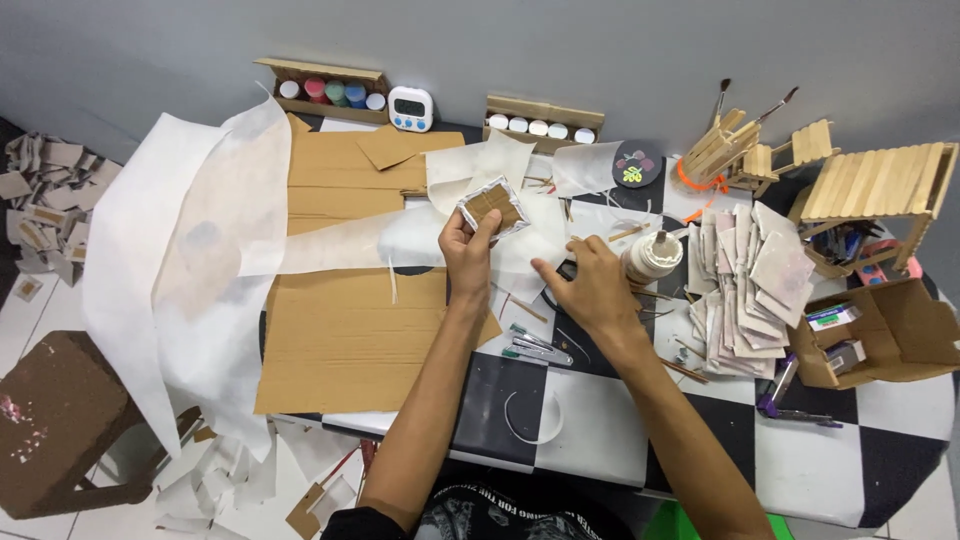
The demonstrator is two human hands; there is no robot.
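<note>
- The left hand was raised above the counter, thumb and fingers pinched on the lower edge of a small cardboard square wrapped in white paper, which it held tilted over the white paper sheets.
- The right hand lay low on the counter with its fingers curled down onto something dark; whether it gripped this I could not tell. It sat just beside a white glue bottle.
- A pile of paper-covered squares lay to the right of the bottle, near an open cardboard box that held a few small packets.
- Two cardboard trays stood against the wall: the left tray held paint pots with white, red, green and blue lids, the right tray held white-lidded pots.
- A white digital timer stood between them.
- Flat brown cardboard lay under the paper sheets.
</note>
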